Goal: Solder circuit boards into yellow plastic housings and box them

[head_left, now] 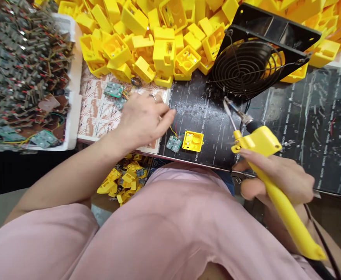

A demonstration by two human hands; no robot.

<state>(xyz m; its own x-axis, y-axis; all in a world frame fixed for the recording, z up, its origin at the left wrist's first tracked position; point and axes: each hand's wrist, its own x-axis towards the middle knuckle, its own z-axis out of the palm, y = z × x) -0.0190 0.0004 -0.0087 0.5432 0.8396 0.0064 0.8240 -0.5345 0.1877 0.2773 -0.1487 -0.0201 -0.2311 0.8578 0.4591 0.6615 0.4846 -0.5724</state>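
My right hand (281,179) is wrapped round the yellow handle of a soldering iron (264,142), a gun type whose metal tip and thin feed tube point up and left over the black bench. My left hand (147,116) is over the patterned sheet with its fingers curled in; what they hold, if anything, is hidden. Just right of it, a small green circuit board (174,144) with thin coloured wires lies beside an open yellow plastic case (193,141). Another green circuit board (113,90) and a small round disc (136,81) lie behind my left hand.
A heap of yellow cases (164,50) fills the back of the bench. A black fan (243,70) with a wire guard stands in front of it. On the left, a white foam box (76,70) is full of circuit boards. More cases (126,179) sit below the bench edge.
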